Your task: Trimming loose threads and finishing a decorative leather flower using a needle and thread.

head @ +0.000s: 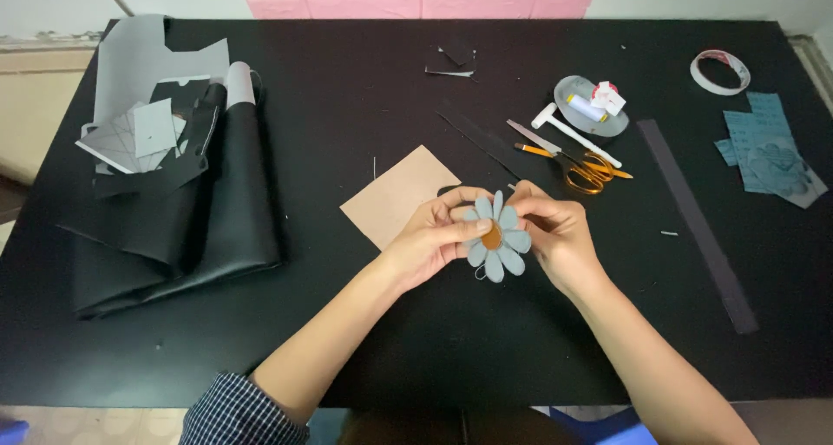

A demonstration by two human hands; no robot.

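Observation:
A grey-blue flower [497,237] cut from sheet material, with an orange-brown round centre, is held above the black table [364,107]. My left hand [434,237] grips it from the left, thumb pressed on the brown centre. My right hand [553,228] pinches its right-side petals. A thin thread loop hangs from the flower's lower edge. A tan square sheet [397,195] lies just left of my left hand.
Folded black material with grey sheets and paper patterns [165,193] fills the left. Orange-handled scissors [583,167], a white tool [573,133], a clear dish holding a thread spool [590,107], a long dark strip [694,224], a tape roll [720,70] and blue cut pieces [772,150] lie at right.

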